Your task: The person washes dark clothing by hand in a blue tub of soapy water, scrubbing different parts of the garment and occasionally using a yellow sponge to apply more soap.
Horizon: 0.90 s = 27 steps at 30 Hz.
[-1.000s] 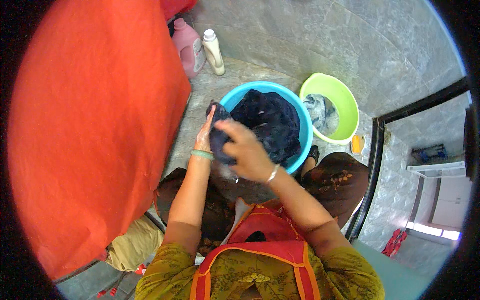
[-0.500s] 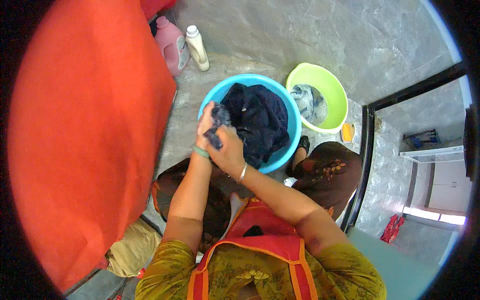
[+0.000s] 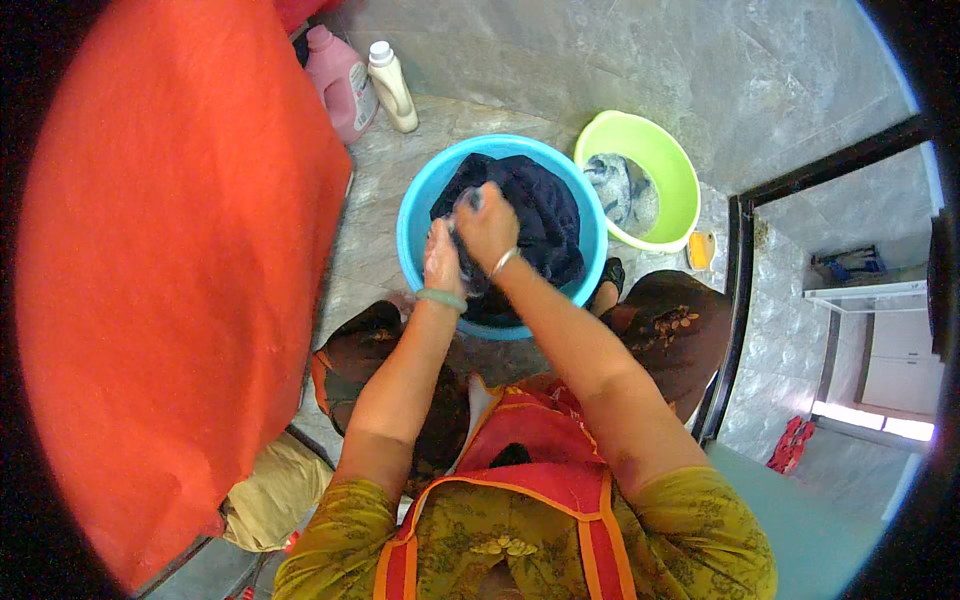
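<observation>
A washbasin (image 3: 410, 235) sits on the floor (image 3: 365, 215) directly before the person, with a heap of garments (image 3: 550, 215) in it; the left hand (image 3: 442, 262) and right hand (image 3: 489, 230) are over its inside. To its right and slightly farther off, right beside it, stands a second basin (image 3: 682, 190) with a cloth (image 3: 612, 185) in it. A jug (image 3: 345, 92) and, right of it, a bottle (image 3: 393, 88) stand beyond the washbasin to the left, near the wall (image 3: 520, 60). A draped cover (image 3: 190, 280) fills the left side; a door frame (image 3: 738, 290) runs along the right.

olive patterned sleeves (image 3: 695, 515), orange-edged red apron (image 3: 550, 482), 2 bangles (image 3: 442, 299)
</observation>
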### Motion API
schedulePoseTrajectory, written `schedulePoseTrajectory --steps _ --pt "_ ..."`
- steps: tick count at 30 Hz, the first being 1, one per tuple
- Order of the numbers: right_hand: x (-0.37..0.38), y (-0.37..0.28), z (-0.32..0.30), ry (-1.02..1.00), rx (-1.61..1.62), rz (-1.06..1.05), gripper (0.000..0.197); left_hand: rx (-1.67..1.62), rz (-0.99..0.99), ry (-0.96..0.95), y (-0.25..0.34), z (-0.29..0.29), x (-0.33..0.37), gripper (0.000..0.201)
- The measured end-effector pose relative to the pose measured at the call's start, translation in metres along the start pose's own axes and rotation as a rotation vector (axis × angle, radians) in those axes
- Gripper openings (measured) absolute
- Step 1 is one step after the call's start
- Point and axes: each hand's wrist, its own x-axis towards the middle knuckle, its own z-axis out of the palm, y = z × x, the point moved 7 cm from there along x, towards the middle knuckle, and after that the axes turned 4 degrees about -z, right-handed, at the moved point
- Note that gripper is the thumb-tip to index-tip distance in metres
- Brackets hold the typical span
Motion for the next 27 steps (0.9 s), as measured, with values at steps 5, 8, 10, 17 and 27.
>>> schedulePoseTrajectory --steps 5,8,10,17,27 --pt "-0.017 -0.011 0.002 -0.157 -0.028 -0.018 0.031 0.149 0.329 -0.127 0.000 -0.020 0.019 0.035" --pt "-0.058 -0.059 0.013 -0.124 0.084 -0.355 0.032 -0.536 -0.105 -0.947 0.015 0.002 0.015 0.031" --pt "-0.020 -0.027 0.015 -0.202 -0.007 -0.086 0.031 -0.381 0.116 -0.221 0.003 -0.002 0.007 0.029" --pt "0.064 0.024 -0.040 -0.237 0.339 -0.193 0.034 -0.456 -0.139 -0.306 0.043 0.007 -0.002 0.035" --pt "-0.052 -0.072 -0.012 -0.571 -0.029 -0.683 0.025 -0.156 -0.170 -0.495 0.045 0.009 -0.023 0.070"
